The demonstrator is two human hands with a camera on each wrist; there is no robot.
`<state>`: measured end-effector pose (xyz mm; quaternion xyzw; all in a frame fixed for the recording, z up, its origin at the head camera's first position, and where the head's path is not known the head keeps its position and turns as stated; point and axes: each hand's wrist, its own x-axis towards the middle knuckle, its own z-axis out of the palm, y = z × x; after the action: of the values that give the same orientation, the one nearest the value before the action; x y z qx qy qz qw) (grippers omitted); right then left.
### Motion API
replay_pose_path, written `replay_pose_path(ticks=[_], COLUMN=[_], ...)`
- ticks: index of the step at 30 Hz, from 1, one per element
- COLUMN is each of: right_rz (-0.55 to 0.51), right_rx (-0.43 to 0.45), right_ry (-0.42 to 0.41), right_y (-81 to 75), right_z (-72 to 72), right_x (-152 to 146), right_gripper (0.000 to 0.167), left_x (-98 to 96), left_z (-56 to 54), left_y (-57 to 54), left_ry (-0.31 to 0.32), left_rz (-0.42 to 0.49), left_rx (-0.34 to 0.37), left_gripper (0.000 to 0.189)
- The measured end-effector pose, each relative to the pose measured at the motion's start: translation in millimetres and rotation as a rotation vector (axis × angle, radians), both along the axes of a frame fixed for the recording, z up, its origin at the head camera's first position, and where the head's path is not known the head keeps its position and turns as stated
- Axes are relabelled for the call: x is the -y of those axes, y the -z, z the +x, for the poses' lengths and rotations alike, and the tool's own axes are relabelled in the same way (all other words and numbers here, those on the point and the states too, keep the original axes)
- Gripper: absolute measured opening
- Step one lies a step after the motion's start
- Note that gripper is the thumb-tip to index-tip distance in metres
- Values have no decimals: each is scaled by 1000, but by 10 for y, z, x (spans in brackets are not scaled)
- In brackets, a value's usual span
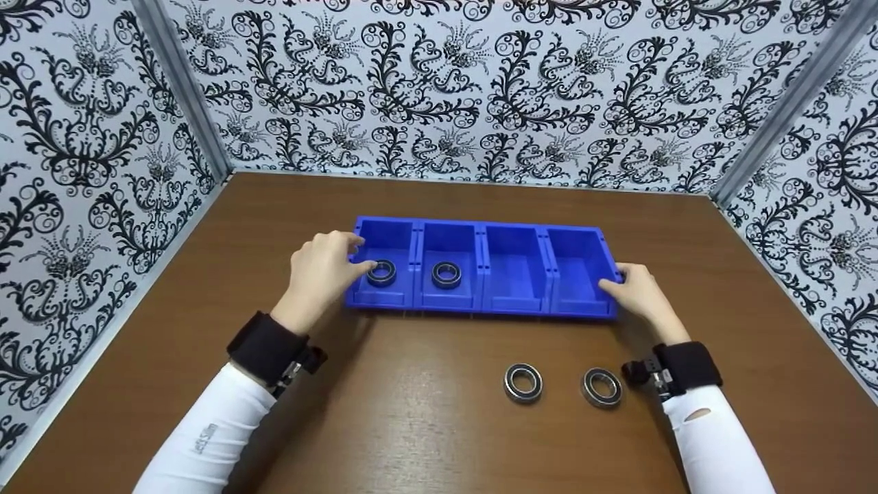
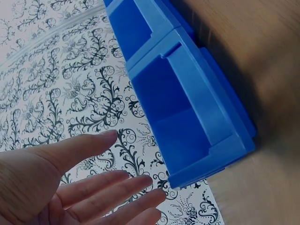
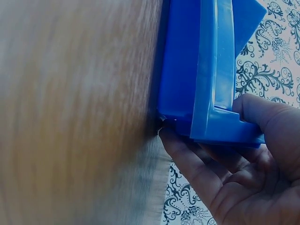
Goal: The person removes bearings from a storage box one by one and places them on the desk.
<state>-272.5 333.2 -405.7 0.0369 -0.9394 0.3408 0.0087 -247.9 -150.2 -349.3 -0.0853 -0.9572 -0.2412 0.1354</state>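
A row of joined blue parts bins (image 1: 516, 274) stands on the brown table. One ball bearing (image 1: 381, 273) lies in the leftmost bin, another bearing (image 1: 446, 275) in the one beside it; the two right-hand bins hold nothing. At the row's right end, my right hand (image 1: 638, 291) grips the side wall, thumb over the rim and fingers outside, as the right wrist view shows. My left hand (image 1: 322, 274) is at the left end, with thumb and fingers spread. In the left wrist view its fingers (image 2: 108, 192) are nearly straight, apart from the blue bin (image 2: 211, 112).
Two more bearings, a left one (image 1: 523, 383) and a right one (image 1: 602, 387), lie flat on the table (image 1: 425, 425) in front of the bins. Patterned wall panels (image 1: 439, 89) with grey corner posts (image 1: 182, 89) enclose the back and sides.
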Motion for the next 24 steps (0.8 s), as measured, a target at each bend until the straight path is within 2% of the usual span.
replay_pose_path(ticks=[15,24], right_rz=[11,4], right_rx=[-8,-19], right_ry=[7,10], right_y=[12,16], right_z=[-6,-4], right_x=[-4,8], right_gripper=[47,45], left_x=[-195,-316], left_z=[1,-18], left_y=[-146,-171], left_ry=[66,143], left_rz=[-59,-70], left_rx=[9,-33], left_gripper=[42,38])
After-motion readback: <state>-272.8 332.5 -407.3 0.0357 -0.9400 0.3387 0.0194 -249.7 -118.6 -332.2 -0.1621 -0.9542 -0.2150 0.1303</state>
